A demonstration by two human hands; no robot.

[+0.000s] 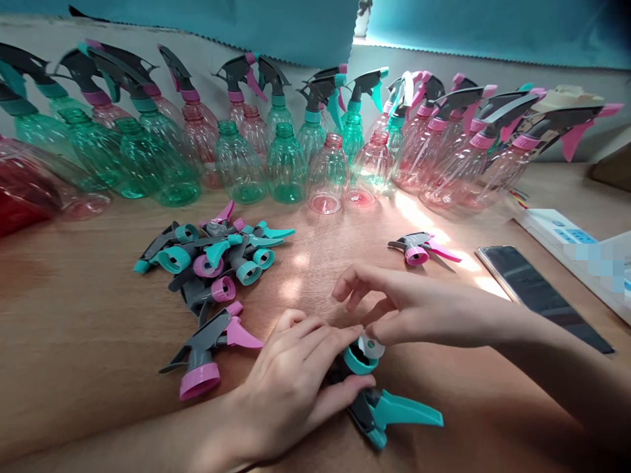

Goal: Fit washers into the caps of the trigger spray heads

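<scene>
My left hand (296, 374) is wrapped round a grey spray trigger head (362, 417) with a teal collar and teal lever. The open collar (362, 360) faces up between its thumb and fingers. At the collar's far rim, a small white washer (371, 346) stands tilted, with a hole in it. The thumb and a finger of my right hand (394, 305) are at the washer, and its other fingers curve out to the left. Left of my left hand lies a pink-collared trigger head (202, 358), not touched.
Several loose trigger heads (211, 256) are piled at the left, and one pink trigger head (417, 249) lies beyond my right hand. Green bottles (246, 171) and pink bottles (328, 177) line the back. A phone (542, 289) and a white power strip (566, 236) sit right.
</scene>
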